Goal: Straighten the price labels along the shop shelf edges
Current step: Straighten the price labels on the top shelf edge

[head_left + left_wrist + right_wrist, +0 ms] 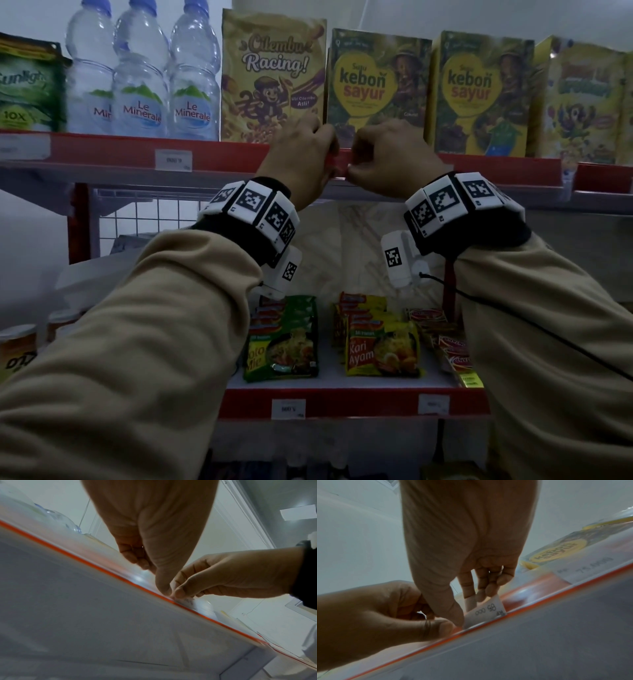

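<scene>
price label [485,613]: hidden behind hands in head view | neighbouring label [590,570]: print blurred, unreadable

You have a small white paper price label [485,612] printed "85 000", tilted out of the red edge strip [219,154] of the upper shelf, its lower edge tucked in the strip's channel. Other white labels sit flat: one [173,160] further left on that strip, two [288,408] [433,404] on the lower shelf's edge.

Head view dim, bluish, edges bowed by wide-angle lens. Both wrist views soft: palms nearest the lens blurred, shelf edge [106,570] below the fingers smeared; glare patch beside the left thumb.
</scene>
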Demonstrator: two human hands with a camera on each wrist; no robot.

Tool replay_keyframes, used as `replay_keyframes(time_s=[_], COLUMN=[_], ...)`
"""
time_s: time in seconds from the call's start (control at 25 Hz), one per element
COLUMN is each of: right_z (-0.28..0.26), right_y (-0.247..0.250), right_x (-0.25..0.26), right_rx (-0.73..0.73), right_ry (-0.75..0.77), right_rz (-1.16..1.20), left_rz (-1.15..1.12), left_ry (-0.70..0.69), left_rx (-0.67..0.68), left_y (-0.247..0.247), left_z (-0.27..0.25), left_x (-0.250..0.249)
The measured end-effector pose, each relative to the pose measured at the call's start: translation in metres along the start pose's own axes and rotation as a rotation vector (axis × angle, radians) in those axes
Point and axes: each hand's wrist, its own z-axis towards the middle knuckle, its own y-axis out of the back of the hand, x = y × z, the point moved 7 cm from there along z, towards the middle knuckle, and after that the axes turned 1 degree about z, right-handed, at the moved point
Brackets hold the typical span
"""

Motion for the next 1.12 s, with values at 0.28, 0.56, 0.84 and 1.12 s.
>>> replay_keyframes(time_s=[0.28,0.56,0.84,1.12], right_z=[0.001,0.012,0.009,0.005], right_y=[0.004,0.001,0.012,-0.005], right_x=[-0.003,-0.015,-0.027,-0.014], right_rx=[0.033,0.132,-0.133,-0.388], right_ry=[-0.034,-0.113,-0.166,-0.313], right_rz=[-0.05,0.059,0.271,0.794], left_rz=[-0.004,0.076,0.078,-0.368], left_ry=[-0.015,-0.049,-0.028,0.085], left_rx=[-0.034,-0.037,-0.012,-0.134], left_y=[-0.002,0.0,0.006,0.011], left_z=[-0.003,-0.001,-0.001,0.0], left_x=[0.0,0.0,0.015,0.034])
